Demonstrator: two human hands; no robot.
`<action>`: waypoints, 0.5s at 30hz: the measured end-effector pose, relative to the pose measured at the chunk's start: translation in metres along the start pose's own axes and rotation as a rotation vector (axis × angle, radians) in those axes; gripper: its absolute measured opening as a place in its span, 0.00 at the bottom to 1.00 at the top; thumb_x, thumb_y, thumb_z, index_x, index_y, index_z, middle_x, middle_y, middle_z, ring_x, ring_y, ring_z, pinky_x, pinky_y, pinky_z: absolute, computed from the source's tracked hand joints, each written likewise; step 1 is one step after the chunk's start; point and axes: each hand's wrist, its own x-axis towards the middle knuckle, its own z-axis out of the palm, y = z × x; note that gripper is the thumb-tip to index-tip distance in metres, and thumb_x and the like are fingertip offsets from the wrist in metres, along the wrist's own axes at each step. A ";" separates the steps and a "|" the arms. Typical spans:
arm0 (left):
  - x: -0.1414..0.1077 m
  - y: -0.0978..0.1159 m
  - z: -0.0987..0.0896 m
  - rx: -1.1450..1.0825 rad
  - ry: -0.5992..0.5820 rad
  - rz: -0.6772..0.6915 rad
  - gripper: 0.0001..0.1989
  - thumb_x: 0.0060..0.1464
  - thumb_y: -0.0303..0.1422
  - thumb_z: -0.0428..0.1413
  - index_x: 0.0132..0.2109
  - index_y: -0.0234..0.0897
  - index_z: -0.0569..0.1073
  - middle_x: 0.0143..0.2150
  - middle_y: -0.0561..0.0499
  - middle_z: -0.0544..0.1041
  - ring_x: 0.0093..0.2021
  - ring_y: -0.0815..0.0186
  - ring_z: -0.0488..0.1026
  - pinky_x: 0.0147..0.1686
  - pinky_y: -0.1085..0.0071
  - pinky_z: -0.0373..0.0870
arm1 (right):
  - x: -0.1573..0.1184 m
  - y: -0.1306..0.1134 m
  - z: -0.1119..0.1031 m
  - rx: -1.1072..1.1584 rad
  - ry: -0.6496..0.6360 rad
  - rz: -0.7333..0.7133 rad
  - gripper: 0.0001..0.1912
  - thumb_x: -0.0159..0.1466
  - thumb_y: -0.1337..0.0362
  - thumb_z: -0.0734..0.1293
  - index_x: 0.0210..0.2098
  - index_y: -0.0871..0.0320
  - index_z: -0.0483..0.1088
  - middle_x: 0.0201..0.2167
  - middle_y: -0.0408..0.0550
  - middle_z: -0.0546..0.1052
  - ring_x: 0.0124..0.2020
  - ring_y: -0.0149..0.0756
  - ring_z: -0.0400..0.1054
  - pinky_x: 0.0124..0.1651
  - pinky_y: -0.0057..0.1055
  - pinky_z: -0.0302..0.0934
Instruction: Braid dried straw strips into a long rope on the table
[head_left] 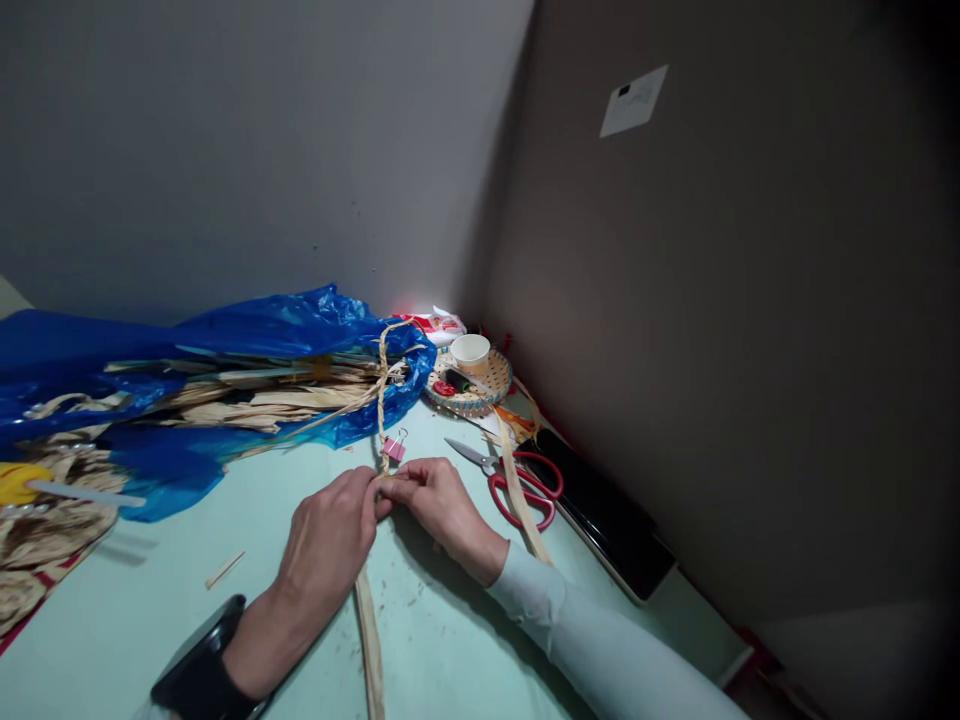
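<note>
Where the plaited cord (pixel 381 400) runs down to the near side of the pink binder clip (pixel 394 449), left hand (pixel 322 540) and right hand (pixel 442 505) meet over the bench (pixel 420 650). Right hand: narrow, thumb and forefinger pinched on the cord's near end. Left hand: fingers curled in on the same spot, closed on fibre; exact grip hidden by its own knuckles. One flat pale strip (pixel 369 640) emerges below the left hand and runs toward the near edge.

Cord position: beyond the hands, clip at or against it, upper part lying over the blue plastic bag (pixel 285 315) with its dry fibre bundle (pixel 270 400).

Handling notes (judgement): pinch close to the last crossing, since a grip farther off would let the turns loosen. One hand should hold while the other shifts fibre, never both releasing together. Pull should be even and gentle; dry fibre probably splits if jerked or creased hard. Each strip is best laid flat, edges folded under, so that width stays regular. Clip is useful as an anchor only if it bites squarely; a sideways tug could drag it.

Surroundings: open-bladed scissors (pixel 469 452) lie right of the hands, a second long strip (pixel 517 490) across their red handles. Elbow and sleeve should clear both, or the strip may snag.
</note>
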 end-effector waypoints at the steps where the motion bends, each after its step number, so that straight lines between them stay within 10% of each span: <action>1: 0.000 -0.001 0.001 0.004 0.008 -0.001 0.12 0.66 0.31 0.43 0.39 0.38 0.70 0.33 0.49 0.80 0.34 0.59 0.78 0.31 0.69 0.61 | 0.000 0.000 0.000 0.014 0.003 0.009 0.11 0.60 0.63 0.67 0.26 0.63 0.75 0.25 0.47 0.79 0.25 0.29 0.63 0.30 0.25 0.55; 15: -0.025 0.002 0.001 0.151 0.260 0.279 0.09 0.60 0.24 0.50 0.40 0.35 0.76 0.29 0.50 0.74 0.33 0.57 0.74 0.32 0.63 0.66 | 0.000 -0.002 -0.002 0.147 0.002 0.069 0.09 0.57 0.65 0.67 0.22 0.61 0.74 0.19 0.42 0.72 0.22 0.28 0.57 0.27 0.25 0.49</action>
